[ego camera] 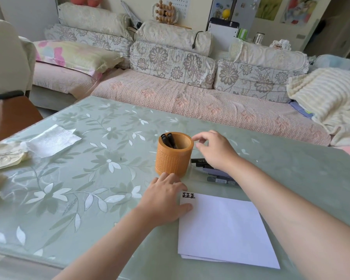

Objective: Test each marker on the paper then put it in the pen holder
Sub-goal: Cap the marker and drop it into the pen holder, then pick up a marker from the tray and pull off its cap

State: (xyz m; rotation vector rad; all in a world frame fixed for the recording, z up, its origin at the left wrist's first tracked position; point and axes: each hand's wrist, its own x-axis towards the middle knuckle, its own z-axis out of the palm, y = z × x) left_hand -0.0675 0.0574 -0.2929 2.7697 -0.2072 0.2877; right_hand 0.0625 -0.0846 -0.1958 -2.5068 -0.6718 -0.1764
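Here, your right hand point(214, 152): hovers just beside the rim of the pen holder point(173, 160), fingers loosely curled, thumb and forefinger near each other, nothing visible between them.
Your left hand point(166, 199): lies flat on the counter point(89, 178), fingers straight, thumb pressing the top-left corner of the paper point(226, 229). The fingertips are just beside the holder's base; whether they touch it cannot be told.
Pen holder: an orange cylinder, upright between your two hands. Two black markers point(169, 140) lean inside against its far-left wall.
Loose markers point(220, 180): they lie on the counter right of the holder, partly hidden under your right wrist, so their number cannot be told.
Paper: three black test marks point(188, 195) at its top-left corner, the rest blank.
Risk, holder: your right fingers sit at the rim, and a careless knuckle there would likely tip it and spill both markers.
Risk, loose markers: your wrist rides over them, and dragging it back could roll them across the counter or onto the paper.
Risk, count: three marks but only two markers visible inside, so one may be hidden or misplaced.
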